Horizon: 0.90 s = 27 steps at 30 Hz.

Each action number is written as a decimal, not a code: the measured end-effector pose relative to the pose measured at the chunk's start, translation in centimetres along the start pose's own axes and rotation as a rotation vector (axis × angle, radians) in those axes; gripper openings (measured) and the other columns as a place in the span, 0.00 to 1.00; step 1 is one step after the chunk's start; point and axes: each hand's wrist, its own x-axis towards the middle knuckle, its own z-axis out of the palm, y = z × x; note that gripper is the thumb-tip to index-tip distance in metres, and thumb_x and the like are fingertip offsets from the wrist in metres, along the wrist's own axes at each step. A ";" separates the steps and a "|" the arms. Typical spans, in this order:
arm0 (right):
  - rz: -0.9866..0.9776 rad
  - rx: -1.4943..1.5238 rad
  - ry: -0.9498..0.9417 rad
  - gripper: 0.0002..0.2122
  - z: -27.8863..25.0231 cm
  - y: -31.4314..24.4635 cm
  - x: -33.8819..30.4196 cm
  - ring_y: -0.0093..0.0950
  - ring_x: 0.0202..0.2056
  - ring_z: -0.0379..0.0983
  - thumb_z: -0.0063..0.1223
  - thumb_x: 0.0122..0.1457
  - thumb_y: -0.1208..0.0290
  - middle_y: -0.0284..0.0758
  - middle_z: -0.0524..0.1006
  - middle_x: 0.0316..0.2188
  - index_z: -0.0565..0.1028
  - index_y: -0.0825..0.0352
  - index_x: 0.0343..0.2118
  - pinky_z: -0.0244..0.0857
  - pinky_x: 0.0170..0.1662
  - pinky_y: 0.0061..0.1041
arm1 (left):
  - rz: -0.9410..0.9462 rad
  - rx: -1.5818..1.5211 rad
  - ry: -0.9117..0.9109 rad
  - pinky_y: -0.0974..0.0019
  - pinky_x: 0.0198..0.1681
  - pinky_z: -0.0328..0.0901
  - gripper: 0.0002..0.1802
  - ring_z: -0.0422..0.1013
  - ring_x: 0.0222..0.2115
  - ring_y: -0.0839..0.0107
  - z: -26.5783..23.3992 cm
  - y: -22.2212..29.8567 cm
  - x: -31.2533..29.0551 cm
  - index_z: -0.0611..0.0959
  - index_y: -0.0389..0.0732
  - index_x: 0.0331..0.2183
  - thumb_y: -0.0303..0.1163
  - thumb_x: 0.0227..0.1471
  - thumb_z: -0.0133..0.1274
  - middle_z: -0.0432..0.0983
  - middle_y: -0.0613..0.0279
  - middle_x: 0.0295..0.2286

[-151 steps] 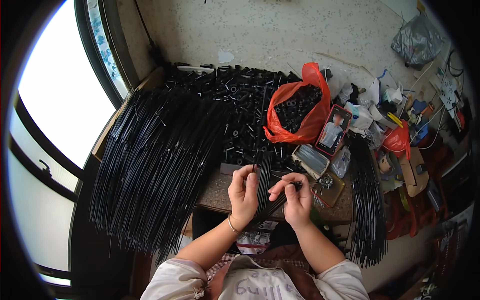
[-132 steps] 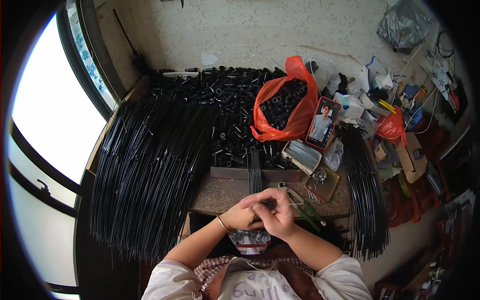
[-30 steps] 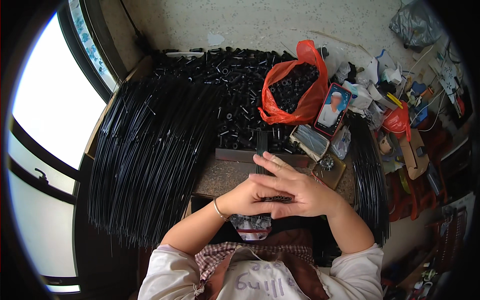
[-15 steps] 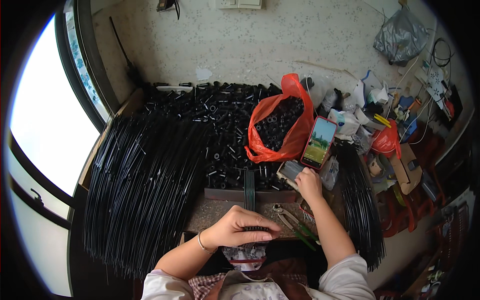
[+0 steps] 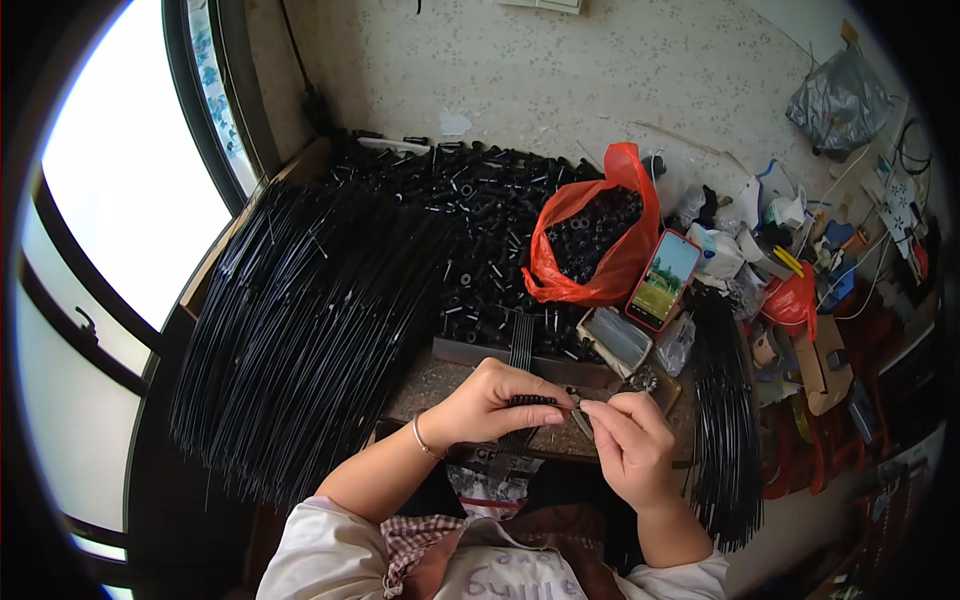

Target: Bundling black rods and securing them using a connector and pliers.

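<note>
My left hand (image 5: 490, 402) is wrapped around a flat row of thin black rods (image 5: 522, 340). Their dark ribbed ends show between its thumb and fingers. Across from it, my right hand (image 5: 635, 445) is closed in a pinch right at the left fingertips. What it pinches is too small to name. Just beyond the right hand lies a cluster of small metal parts (image 5: 645, 380). A small open box (image 5: 617, 338) of thin, pale, clear-looking strips rests farther back. The pliers are mostly hidden behind my hands.
A big sheaf of long black rods (image 5: 300, 330) covers the left side; a narrower sheaf (image 5: 722, 420) hangs at the right. Many black fittings (image 5: 480, 240) are heaped at the back. A red plastic bag (image 5: 545, 275) of black parts and a propped phone (image 5: 664, 280) stand there.
My right hand has come back from beside the small box to the left fingertips and now pinches there. The left hand still holds the rods. The whole view has shifted and tilted.
</note>
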 end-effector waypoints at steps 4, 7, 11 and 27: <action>0.025 -0.039 0.037 0.08 -0.4 -0.6 -0.5 0.26 0.19 0.61 0.47 0.38 0.85 0.34 0.65 0.18 0.71 0.69 0.25 0.56 0.21 0.19 | 0.024 0.019 0.010 0.74 0.27 0.63 0.07 0.70 0.23 0.71 0.2 0.3 -0.2 0.75 0.33 0.25 0.25 0.37 0.50 0.72 0.58 0.20; 0.047 -0.023 0.025 0.08 -0.7 -0.6 -0.8 0.26 0.19 0.62 0.47 0.38 0.85 0.35 0.65 0.18 0.71 0.70 0.25 0.57 0.21 0.19 | 0.034 0.010 0.006 0.74 0.27 0.63 0.07 0.70 0.23 0.72 0.5 0.3 -0.3 0.75 0.33 0.25 0.25 0.37 0.50 0.72 0.58 0.20; 0.043 -0.018 0.033 0.07 -0.5 -0.9 -1.2 0.26 0.20 0.63 0.46 0.39 0.85 0.35 0.66 0.19 0.71 0.70 0.25 0.57 0.22 0.18 | 0.045 0.030 0.015 0.74 0.27 0.63 0.07 0.70 0.23 0.71 0.9 0.4 -0.4 0.75 0.33 0.25 0.25 0.37 0.50 0.72 0.57 0.21; -0.112 -0.069 -0.006 0.09 -1.5 -0.2 -0.9 0.27 0.19 0.62 0.47 0.36 0.85 0.35 0.66 0.18 0.71 0.69 0.24 0.57 0.21 0.20 | 0.084 0.020 -0.035 0.73 0.27 0.63 0.11 0.70 0.23 0.67 1.9 0.4 -0.1 0.76 0.36 0.27 0.33 0.38 0.50 0.72 0.56 0.22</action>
